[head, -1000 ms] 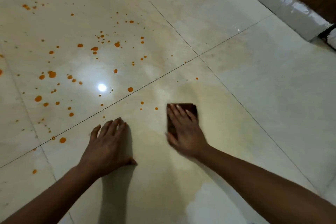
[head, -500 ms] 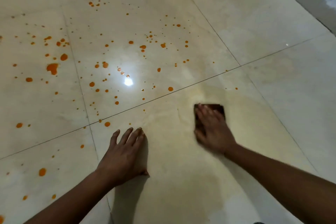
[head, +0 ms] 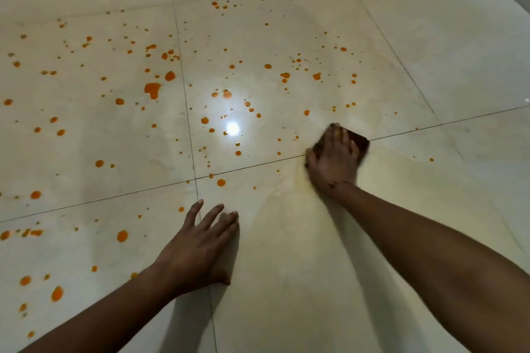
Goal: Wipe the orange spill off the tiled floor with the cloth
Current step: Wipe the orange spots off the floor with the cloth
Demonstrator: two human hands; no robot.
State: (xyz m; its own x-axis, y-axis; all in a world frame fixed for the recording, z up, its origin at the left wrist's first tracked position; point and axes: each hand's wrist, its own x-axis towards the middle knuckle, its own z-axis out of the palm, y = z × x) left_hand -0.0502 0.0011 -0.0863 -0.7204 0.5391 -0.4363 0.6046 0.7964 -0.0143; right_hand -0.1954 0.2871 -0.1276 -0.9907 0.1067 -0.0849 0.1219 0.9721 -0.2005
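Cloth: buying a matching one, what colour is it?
The cloth is dark reddish-brown, best seen in the head view, under the right hand.

The tiled floor (head: 430,37) is pale cream and glossy, ruled into squares by thin dark grout lines (head: 183,89). The orange spill (head: 152,90) freckles it in bright specks and a few fat blots, thickest beyond and to the left of the left hand's (head: 198,246) fingers (head: 213,215). Under the right hand's (head: 334,163) fingers (head: 335,135) the cloth (head: 360,142) shows dark brown, nearly maroon. Back from those fingers, wristward, the tile wears a faint yellowish smear (head: 286,195). A white glare spot (head: 232,128) shines just left of them, ringed with orange drops.
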